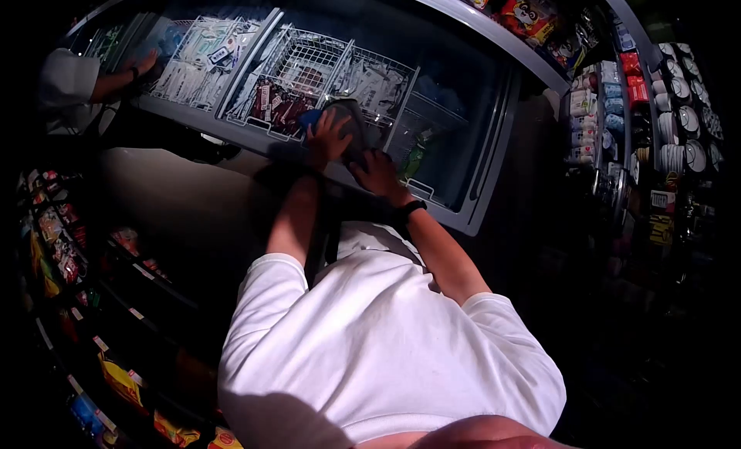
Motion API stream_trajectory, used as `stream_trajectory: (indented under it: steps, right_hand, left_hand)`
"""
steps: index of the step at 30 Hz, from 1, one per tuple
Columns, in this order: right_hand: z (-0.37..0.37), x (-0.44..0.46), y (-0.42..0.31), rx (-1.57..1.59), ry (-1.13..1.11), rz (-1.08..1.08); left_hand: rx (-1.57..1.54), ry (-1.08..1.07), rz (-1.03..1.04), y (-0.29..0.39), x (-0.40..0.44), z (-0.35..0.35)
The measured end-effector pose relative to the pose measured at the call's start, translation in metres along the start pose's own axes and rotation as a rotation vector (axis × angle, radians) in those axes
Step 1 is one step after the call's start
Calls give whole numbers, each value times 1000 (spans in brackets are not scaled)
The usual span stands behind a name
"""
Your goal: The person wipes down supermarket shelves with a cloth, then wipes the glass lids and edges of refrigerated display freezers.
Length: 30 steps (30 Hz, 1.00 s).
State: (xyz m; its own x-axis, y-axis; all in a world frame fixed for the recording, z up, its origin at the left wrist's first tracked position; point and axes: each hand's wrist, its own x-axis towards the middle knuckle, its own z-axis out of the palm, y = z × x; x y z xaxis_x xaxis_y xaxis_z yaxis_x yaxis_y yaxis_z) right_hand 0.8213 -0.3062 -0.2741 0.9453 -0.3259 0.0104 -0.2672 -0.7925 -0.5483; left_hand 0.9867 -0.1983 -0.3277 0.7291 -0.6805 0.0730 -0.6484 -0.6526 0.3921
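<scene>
My left hand (pixel 328 138) lies with its fingers spread on a dark grey, cloth-like thing (pixel 349 119) over the front part of a chest freezer. Close beside it, my right hand (pixel 377 173), with a black band on the wrist, rests at the lower edge of the same dark thing, fingers apart. A small patch of blue (pixel 310 119) shows by my left fingers. Beneath the glass are wire baskets (pixel 309 59) with brown-red packets (pixel 276 103) and white packets (pixel 374 82). Whether the dark thing lies on the glass or inside, I cannot tell.
The freezer's grey frame (pixel 490 183) runs along the front and right. At the left, another person's hand (pixel 145 63) is over the freezer. Snack shelves (pixel 65 244) stand at lower left. Stacked packages (pixel 583 125) and round white items (pixel 683 102) fill shelves at right.
</scene>
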Motion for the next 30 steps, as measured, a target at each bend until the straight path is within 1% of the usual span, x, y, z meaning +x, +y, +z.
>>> stream_trajectory:
  steps: [1, 2, 3, 4, 5, 6, 7, 8, 9, 10, 11, 12, 14, 16, 18, 19, 20, 21, 22, 24, 25, 26, 27, 28, 29, 30]
  right_hand:
    - [9, 1, -7, -24, 55, -65]
    - [16, -6, -10, 71, 16, -66]
    - [21, -14, -16, 41, 106, -138]
    - [25, -20, -20, 12, 202, -208]
    - [30, -25, -24, -33, 175, -147]
    - [36, -28, -26, -76, 144, -76]
    - [34, -33, -26, -53, 244, -143]
    - [35, -38, -32, -2, 232, -39]
    - [34, -42, -30, -64, 227, -113]
    - [31, -48, -27, -133, 224, -186]
    - [28, -54, -25, -66, 160, -31]
    - [24, -58, -22, 0, 95, 125]
    - [0, -79, -8, 58, 62, 143]
    - [11, -107, 19, 183, 295, 89]
    - [8, -131, 43, 310, 246, 227]
    - [-4, -149, 53, 456, 250, 250]
    - [-13, -169, 60, 457, 264, 275]
    - [-16, -189, 67, 561, 289, 405]
    - [-19, -208, 69, 668, 318, 536]
    - [-26, -237, 74, 789, 334, 741]
    - [-21, -247, 77, 817, 441, 730]
    - [-18, -255, 84, 824, 378, 880]
    - [-21, -261, 78, 844, 478, 829]
    - [-26, -262, 72, 857, 575, 771]
    - [-32, -261, 66, 847, 583, 792]
    - [-36, -259, 63, 771, 605, 880]
  left_hand:
    - [27, 56, -61, -10, -13, -19]
    - [57, 97, -119, -14, -36, -34]
    - [80, 95, -112, -18, -53, -36]
    - [149, 107, -165, -22, -66, -36]
    - [220, 115, -211, -27, -75, -37]
    - [218, 47, -231, -25, -79, -40]
    - [221, 37, -231, -20, -83, -38]
    - [219, 29, -238, -13, -88, -35]
    - [237, 23, -219, -5, -88, -33]
    - [265, -45, -254, 6, -86, -30]
    - [291, -111, -288, 15, -83, -28]
    - [352, -193, -253, 18, -80, -18]
    - [312, -146, -237, 42, -82, -4]
    - [508, -414, 26, 83, -75, -25]
    - [548, -578, 257, 126, -85, -23]
    - [549, -587, 283, 148, -90, -11]
    - [600, -550, 295, 171, -97, 2]
    - [650, -512, 305, 188, -103, 14]
    - [329, -513, 219, 180, -95, 64]
    - [454, -510, 172, 218, -112, 97]
    - [552, -532, 286, 239, -111, 91]
    - [646, -555, 402, 259, -110, 84]
    - [593, -532, 430, 265, -110, 94]
    - [540, -511, 458, 276, -110, 89]
    - [508, -520, 453, 288, -109, 85]
    - [476, -530, 442, 295, -107, 80]
